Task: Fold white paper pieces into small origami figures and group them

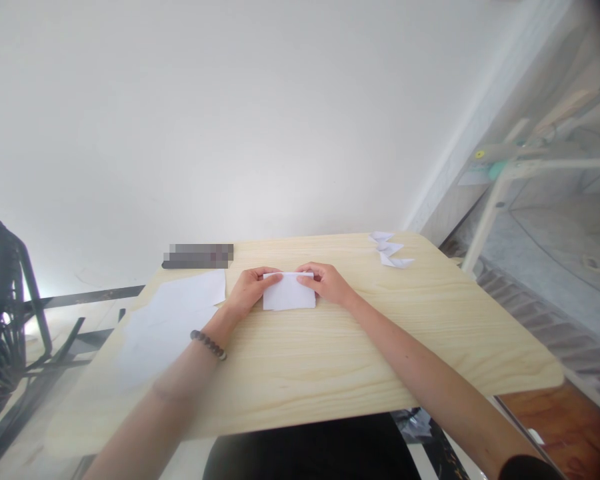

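Note:
A small folded sheet of white paper is held just over the middle of the table, its fold along the far edge. My left hand pinches its far left corner, thumb on top and fingers behind. At the far right corner my right hand grips the same paper in the same way. The near edge of the paper looks slightly uneven. Fingertips behind the fold are partly hidden.
Larger white sheets lie on the left of the wooden table. Several folded paper pieces sit at the back right. A blurred-out dark object rests at the back left. A wall stands behind; a dark chair is at left.

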A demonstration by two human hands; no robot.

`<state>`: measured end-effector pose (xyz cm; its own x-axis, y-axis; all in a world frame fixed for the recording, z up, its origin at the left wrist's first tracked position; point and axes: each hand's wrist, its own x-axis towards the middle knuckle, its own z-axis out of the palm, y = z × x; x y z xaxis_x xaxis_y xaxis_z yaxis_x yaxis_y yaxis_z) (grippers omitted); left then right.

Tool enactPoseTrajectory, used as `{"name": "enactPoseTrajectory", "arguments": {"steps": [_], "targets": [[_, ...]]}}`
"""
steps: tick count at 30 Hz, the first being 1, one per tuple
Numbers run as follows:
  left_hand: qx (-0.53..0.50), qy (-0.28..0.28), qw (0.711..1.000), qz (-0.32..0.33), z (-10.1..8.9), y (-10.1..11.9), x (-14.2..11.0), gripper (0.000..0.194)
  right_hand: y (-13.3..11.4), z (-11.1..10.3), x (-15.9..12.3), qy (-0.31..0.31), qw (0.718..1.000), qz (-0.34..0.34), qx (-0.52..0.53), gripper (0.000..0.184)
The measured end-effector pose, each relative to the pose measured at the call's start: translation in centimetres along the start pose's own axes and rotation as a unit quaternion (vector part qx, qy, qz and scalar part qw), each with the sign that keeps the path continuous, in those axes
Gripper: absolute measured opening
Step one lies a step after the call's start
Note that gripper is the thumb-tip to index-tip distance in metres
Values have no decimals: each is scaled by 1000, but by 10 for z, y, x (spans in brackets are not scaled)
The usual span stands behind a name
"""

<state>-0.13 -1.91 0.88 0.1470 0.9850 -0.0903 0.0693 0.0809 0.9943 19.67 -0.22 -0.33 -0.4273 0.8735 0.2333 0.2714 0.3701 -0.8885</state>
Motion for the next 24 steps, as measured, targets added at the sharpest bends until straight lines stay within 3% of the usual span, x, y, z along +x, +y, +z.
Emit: {"name": "enactPoseTrajectory", "arguments": {"steps": [11, 18, 24], "targets": [[52, 15, 999, -1, 6, 6, -6, 33, -5, 4, 2, 44, 990, -50, -124, 18], [61, -30, 997, 28, 9, 5, -7, 35, -12, 15, 3, 73, 983, -95, -136, 17], [63, -27, 997, 30, 9, 4, -6, 36, -13, 14, 4, 64, 979, -110, -158, 14]]}}
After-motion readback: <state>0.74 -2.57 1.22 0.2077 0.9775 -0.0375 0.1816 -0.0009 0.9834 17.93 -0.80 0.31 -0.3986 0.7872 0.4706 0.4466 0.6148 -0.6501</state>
